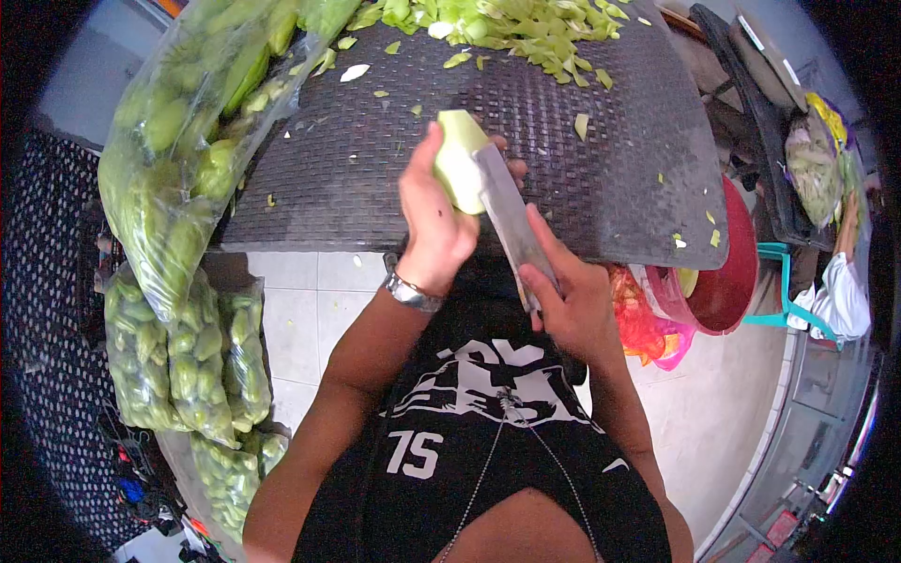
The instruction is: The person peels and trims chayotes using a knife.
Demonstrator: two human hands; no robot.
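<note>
A pale, largely peeled green mango is in my left hand, raised over the near part of the dark woven tabletop. My left fingers wrap around its far side, and a metal watch circles that wrist. My right hand grips a broad-bladed knife low down, near my chest. Its wide grey blade slants up and left and lies against the mango's right side. The handle is mostly hidden by my right fingers.
Green peelings are heaped at the table's far side, with loose bits scattered. A clear plastic bag of green mangoes lies over the left edge; several filled bags stand below. At right are a red bucket and a teal stool.
</note>
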